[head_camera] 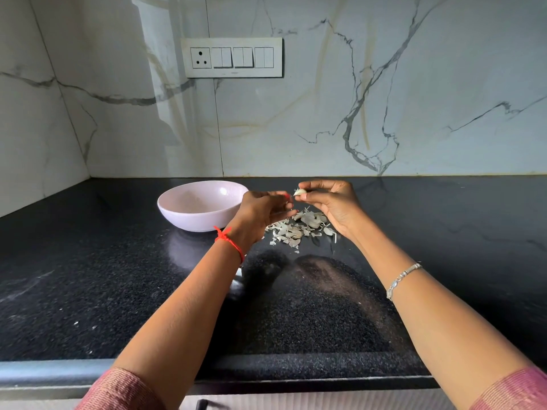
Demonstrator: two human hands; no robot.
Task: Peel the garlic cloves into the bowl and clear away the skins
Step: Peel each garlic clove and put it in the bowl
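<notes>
Above papery skins (299, 229), right hand (331, 204) pinches smooth clove (300, 192).

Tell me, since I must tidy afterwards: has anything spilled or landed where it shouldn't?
Yes: garlic skins lie scattered loose on the black counter, right of the bowl, below both hands. Nothing else looks odd.

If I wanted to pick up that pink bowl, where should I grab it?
Probably the bowl's left rim, coming from the left: it sits upright and open with no handle, and the left hand crowds its right side. Pinch the rim with thumb inside.
</notes>
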